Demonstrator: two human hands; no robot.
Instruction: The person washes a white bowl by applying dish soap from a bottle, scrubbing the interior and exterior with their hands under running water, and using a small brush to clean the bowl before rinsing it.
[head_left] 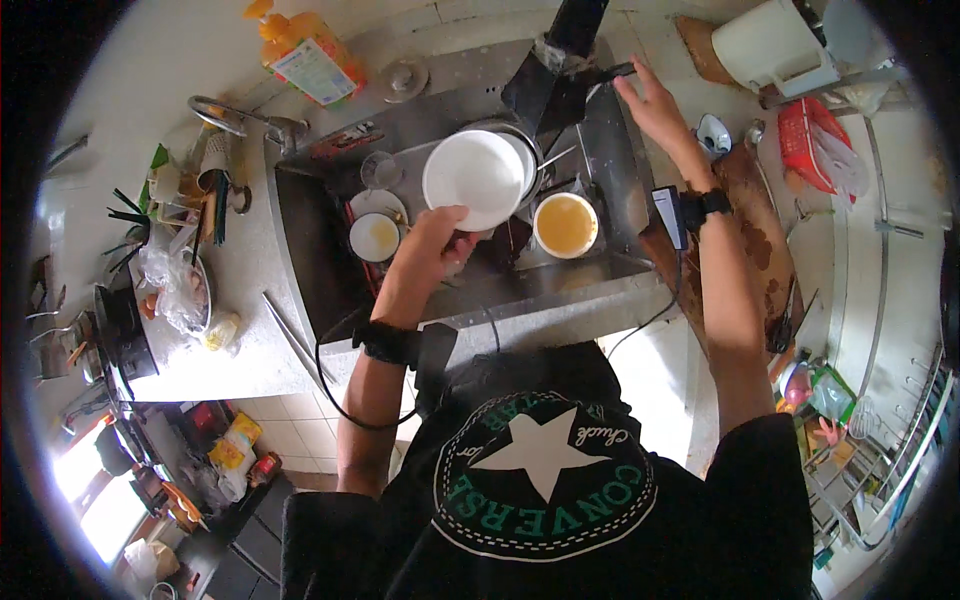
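My left hand [437,243] grips the near rim of a white bowl [474,178] over the sink [620,150]. Behind that bowl, partly hidden, are another white bowl and a dark-rimmed pan [540,165]. My right hand [656,110] reaches to the black faucet lever [618,73], its end between thumb and fingers. The black faucet [551,88] stands over the sink's far side. A bowl of yellowish liquid [566,225] sits on the right. On the left are a small bowl [374,237] with yellow residue, a plate [384,204] and a clear glass [380,170].
An orange pump bottle [308,58] stands behind the sink, with a glass lid [404,80] nearby. A wet wooden board [755,240] lies at right, near a red basket [812,147]. Tongs or chopsticks [298,340] rest on the left counter. A cable hangs from each wrist device.
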